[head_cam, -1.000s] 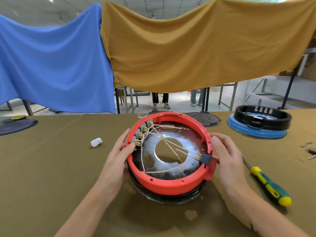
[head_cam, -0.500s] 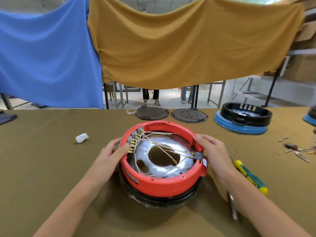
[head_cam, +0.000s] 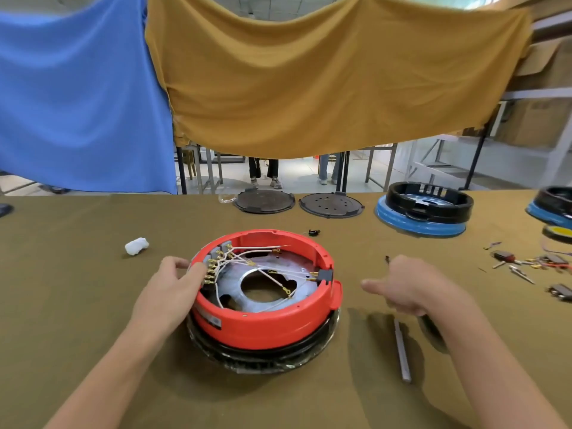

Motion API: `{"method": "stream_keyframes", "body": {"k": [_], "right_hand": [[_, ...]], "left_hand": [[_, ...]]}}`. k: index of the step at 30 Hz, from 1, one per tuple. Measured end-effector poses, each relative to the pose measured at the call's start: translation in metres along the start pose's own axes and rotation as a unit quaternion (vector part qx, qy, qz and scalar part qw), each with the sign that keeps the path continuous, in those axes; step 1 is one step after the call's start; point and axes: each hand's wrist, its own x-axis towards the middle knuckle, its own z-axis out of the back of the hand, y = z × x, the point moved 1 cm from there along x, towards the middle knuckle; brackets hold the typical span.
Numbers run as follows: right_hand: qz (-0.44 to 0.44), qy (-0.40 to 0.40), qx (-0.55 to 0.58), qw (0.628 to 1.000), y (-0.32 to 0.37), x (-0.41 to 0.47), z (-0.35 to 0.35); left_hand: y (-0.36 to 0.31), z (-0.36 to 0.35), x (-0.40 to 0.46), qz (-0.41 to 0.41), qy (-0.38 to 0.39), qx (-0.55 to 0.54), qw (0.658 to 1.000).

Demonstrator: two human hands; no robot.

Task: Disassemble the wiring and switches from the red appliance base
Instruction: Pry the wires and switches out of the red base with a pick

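Observation:
The red appliance base (head_cam: 263, 323) sits upside down on a black ring in the middle of the table. White wires (head_cam: 247, 258) with brass terminals fan from a row of grey switches (head_cam: 216, 253) on its left wall across the metal plate to a black connector (head_cam: 325, 275) on the right rim. My left hand (head_cam: 170, 292) is at the left rim, fingertips curled on the grey switch block. My right hand (head_cam: 411, 286) hovers right of the base, thumb out, over the screwdriver; only its tip (head_cam: 387, 259) shows. Whether that hand grips it is hidden.
A grey metal bar (head_cam: 401, 351) lies under my right forearm. Loose small parts (head_cam: 526, 266) are scattered at the right. A white wad (head_cam: 136, 245) lies left, a tiny black part (head_cam: 314, 232) behind the base. Two black discs (head_cam: 331, 205) and a blue-black base (head_cam: 424, 212) stand at the back.
My right hand has left the black connector on the right rim and moved right over the screwdriver. My left hand stays at the switch side. The camera has shifted.

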Motion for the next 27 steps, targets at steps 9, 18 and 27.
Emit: {"method": "stream_keyframes", "body": {"k": [9, 18, 27], "right_hand": [[-0.043, 0.255, 0.038, 0.965, -0.004, -0.011, 0.007], [0.145, 0.022, 0.329, 0.933, 0.016, -0.007, -0.001], [0.225, -0.098, 0.450, 0.858, 0.045, -0.020, -0.020]], "left_hand": [[-0.008, -0.006, -0.008, -0.023, 0.015, -0.076, 0.997], [-0.010, -0.016, -0.020, -0.027, -0.040, -0.009, 0.999], [-0.017, -0.018, -0.039, -0.099, -0.043, 0.015, 0.994]]}}
